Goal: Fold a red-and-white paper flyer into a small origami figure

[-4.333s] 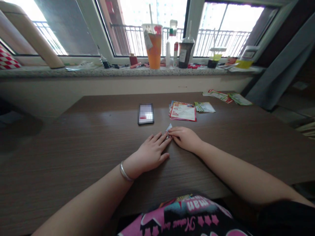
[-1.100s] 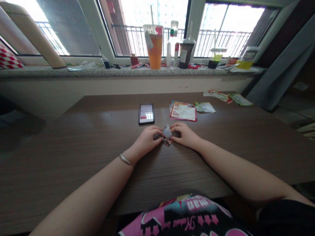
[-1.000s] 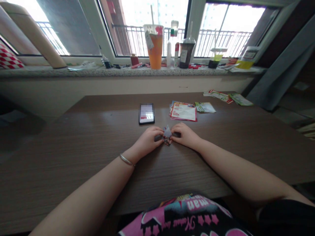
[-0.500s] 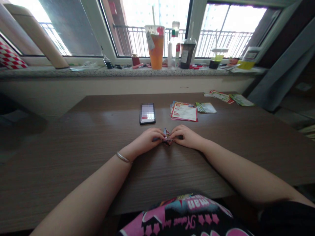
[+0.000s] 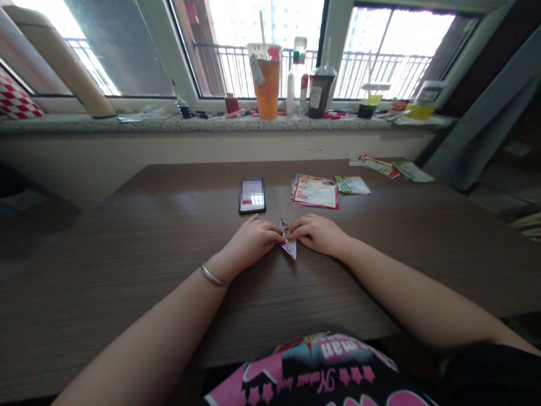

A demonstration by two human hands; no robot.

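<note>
A small folded piece of printed paper (image 5: 289,248) with a pointed end lies at the middle of the table, between my two hands. My left hand (image 5: 256,239) pinches its left side with thumb and fingers. From the right, my right hand (image 5: 320,234) has its fingertips closed on the paper's other side. Parts of the paper are hidden under the fingertips. Just beyond my left hand lies a phone (image 5: 252,196) with a lit, blurred screen.
A stack of printed sheets (image 5: 315,192) and a green-white leaflet (image 5: 353,185) lie beyond my right hand. More leaflets (image 5: 380,166) are at the far right edge. Drink cups, including an orange one (image 5: 267,90), and bottles line the granite windowsill (image 5: 143,125).
The folded paper has turned and opened flatter, its point now showing towards me. Both hands stay on it, with the fingers slightly shifted.
</note>
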